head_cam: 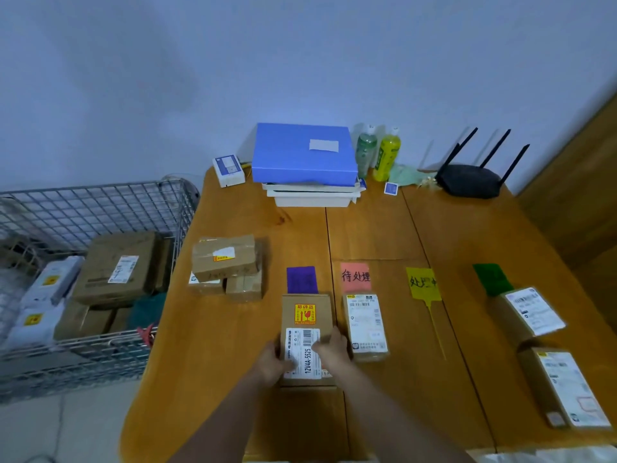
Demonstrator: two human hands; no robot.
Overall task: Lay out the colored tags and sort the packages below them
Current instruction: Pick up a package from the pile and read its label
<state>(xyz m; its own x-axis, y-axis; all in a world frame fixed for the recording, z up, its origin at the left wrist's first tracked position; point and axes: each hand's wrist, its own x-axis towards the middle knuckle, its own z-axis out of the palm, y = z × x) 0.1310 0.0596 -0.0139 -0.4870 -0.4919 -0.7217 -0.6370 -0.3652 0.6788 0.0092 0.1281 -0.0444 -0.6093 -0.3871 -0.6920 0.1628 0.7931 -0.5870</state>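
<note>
Four tags lie in a row across the wooden table (374, 228): a purple tag (301, 279), a pink tag (355, 277), a yellow tag (422, 283) with a long tie, and a green tag (491, 279). Below the purple tag sits a brown box with a fragile sticker (305, 315). My left hand (274, 362) and my right hand (333, 350) grip its near end from both sides. A labelled box (365, 325) rests under the pink tag. Two labelled boxes (529, 314) (567, 387) lie under the green tag. Nothing lies under the yellow tag.
A stack of taped brown boxes (227, 265) sits at the table's left. A wire cart (100, 208) at the left holds more parcels. At the back stand a blue folder on trays (303, 155), two bottles (377, 155), a white device (228, 170) and a black router (470, 178).
</note>
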